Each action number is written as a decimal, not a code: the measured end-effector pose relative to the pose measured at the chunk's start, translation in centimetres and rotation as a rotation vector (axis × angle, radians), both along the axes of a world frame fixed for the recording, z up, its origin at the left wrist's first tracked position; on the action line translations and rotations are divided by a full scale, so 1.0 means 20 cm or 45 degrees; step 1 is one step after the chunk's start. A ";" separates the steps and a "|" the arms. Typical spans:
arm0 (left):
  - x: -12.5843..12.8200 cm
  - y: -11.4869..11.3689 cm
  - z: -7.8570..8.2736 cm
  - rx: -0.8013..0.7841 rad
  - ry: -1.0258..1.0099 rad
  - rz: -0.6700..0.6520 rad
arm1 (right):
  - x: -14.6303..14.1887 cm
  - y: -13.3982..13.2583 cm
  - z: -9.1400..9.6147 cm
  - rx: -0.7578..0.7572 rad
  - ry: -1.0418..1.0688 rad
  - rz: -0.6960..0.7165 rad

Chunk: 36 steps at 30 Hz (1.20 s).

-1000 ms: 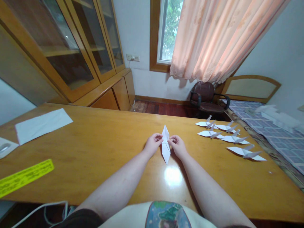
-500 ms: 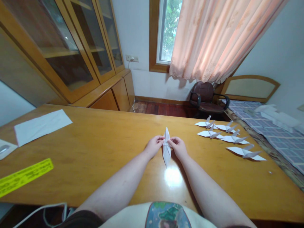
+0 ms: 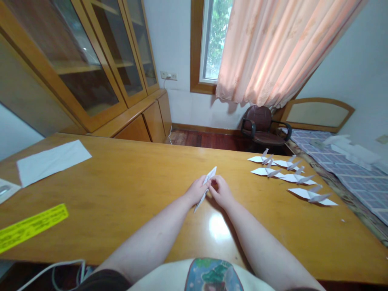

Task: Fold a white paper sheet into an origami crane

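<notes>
Over the middle of the table I hold a long, narrow piece of folded white paper (image 3: pixel 211 173), pointed at both ends and tilted with its upper tip to the right. My left hand (image 3: pixel 195 190) is closed around its middle, thumb on top, and hides part of it. My right hand (image 3: pixel 222 193) has thumb and forefinger pinched at the paper's right edge, close to the left fingertips. Off to the right stand several finished white paper cranes (image 3: pixel 312 195) with raised wings.
The wooden table (image 3: pixel 127 182) carries a white paper sheet (image 3: pixel 54 162) and a yellow label strip (image 3: pixel 33 228) on the left. A tiny white scrap (image 3: pixel 342 220) lies at right. Beyond are a glass-door cabinet (image 3: pixel 121 103), a brown armchair (image 3: pixel 262 125) and a bed (image 3: pixel 339 157).
The folded paper has turned from upright to a slant, its lower tip swinging left. My left hand now covers more of it, and my right hand has shifted slightly down and left.
</notes>
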State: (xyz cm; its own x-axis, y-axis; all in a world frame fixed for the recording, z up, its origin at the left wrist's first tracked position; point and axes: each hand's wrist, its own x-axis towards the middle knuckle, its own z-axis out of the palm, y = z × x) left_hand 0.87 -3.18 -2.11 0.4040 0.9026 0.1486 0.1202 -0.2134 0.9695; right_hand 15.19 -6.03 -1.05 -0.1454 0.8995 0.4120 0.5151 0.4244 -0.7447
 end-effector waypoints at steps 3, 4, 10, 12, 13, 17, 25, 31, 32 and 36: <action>0.00 0.02 -0.03 -0.052 -0.055 0.007 | 0.00 0.00 0.00 0.018 -0.016 0.055; 0.00 0.02 -0.03 -0.077 -0.068 0.018 | 0.00 0.00 -0.01 0.015 -0.011 0.057; 0.00 0.05 -0.03 -0.192 -0.131 0.030 | 0.01 0.03 -0.05 -0.010 0.172 -0.156; 0.00 0.05 -0.02 -0.087 -0.094 0.066 | 0.02 0.05 -0.06 -0.049 0.254 -0.170; -0.01 0.05 -0.01 -0.029 -0.048 0.088 | 0.02 0.05 -0.06 -0.073 0.280 -0.166; -0.01 0.05 0.00 0.046 0.111 0.106 | 0.04 0.07 -0.07 -0.195 0.346 -0.214; -0.01 0.03 -0.04 -0.035 0.223 0.272 | 0.07 0.09 -0.10 -0.263 0.159 -0.268; -0.04 0.01 0.01 0.270 0.636 0.241 | 0.08 0.11 -0.10 -0.163 -0.239 -0.141; -0.05 0.01 0.01 0.282 0.669 0.236 | 0.08 0.11 -0.10 -0.137 -0.292 -0.140; -0.04 0.01 0.01 0.361 0.747 0.144 | 0.09 0.10 -0.09 -0.051 -0.442 -0.230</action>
